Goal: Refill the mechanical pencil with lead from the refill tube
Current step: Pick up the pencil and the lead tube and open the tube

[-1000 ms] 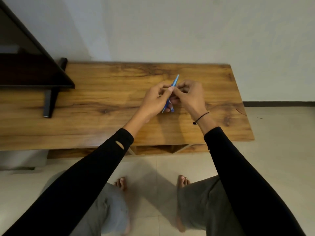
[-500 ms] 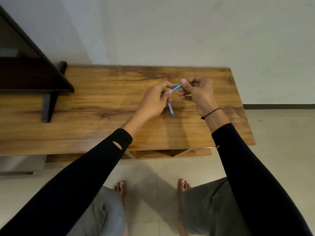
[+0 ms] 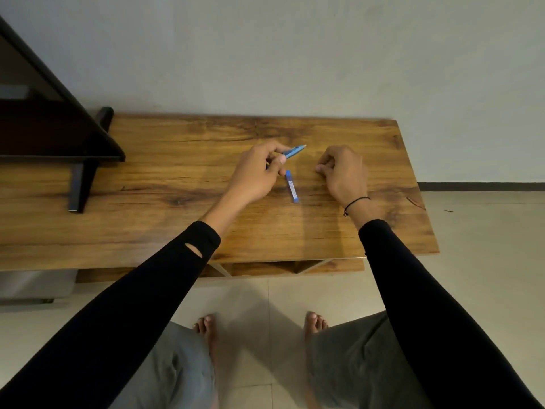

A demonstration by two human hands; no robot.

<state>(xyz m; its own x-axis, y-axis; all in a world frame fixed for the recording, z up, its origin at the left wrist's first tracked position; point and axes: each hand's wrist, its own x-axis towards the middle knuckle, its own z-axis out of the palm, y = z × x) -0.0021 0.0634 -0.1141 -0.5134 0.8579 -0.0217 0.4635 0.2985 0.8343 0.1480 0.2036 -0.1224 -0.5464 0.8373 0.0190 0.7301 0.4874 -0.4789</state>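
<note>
My left hand (image 3: 256, 175) grips a blue mechanical pencil (image 3: 295, 151) between thumb and fingers, one end pointing up and right above the wooden table (image 3: 177, 178). A blue lead refill tube (image 3: 292, 186) with a white label lies flat on the table just below the pencil, between my two hands and touching neither. My right hand (image 3: 343, 172) rests to the right of the tube with its fingers curled and the fingertips pinched together down at the table surface. Whether something small sits in that pinch is hidden.
A dark TV with its black stand foot (image 3: 81, 184) occupies the table's left end. The table's right edge (image 3: 418, 187) drops to a tiled floor. A wall runs directly behind the table. My knees and bare feet are below the near edge.
My right hand has come off the pencil's end and moved right and down to the table. The left hand keeps the pencil, now tilted flatter. The refill tube lies uncovered.
</note>
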